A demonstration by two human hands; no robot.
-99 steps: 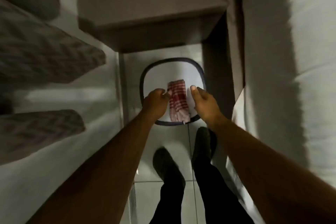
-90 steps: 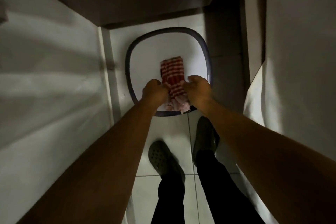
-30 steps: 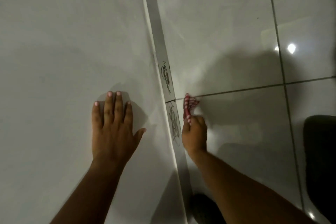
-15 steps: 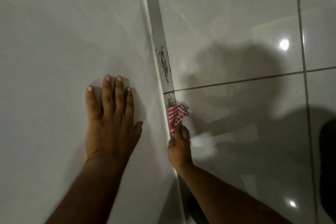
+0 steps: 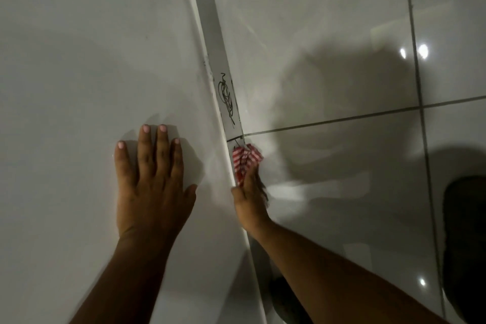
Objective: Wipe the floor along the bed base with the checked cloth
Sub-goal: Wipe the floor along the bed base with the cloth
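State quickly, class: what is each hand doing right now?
Left hand: open, flat on the smooth white bed surface, holding nothing.
Right hand: closed on the red-and-white checked cloth, at the bed base.

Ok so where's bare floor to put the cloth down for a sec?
Bare tile lies right of the cloth, between the grout line and the dark shoe. It is tight along the bed base, where the right hand presses the cloth.
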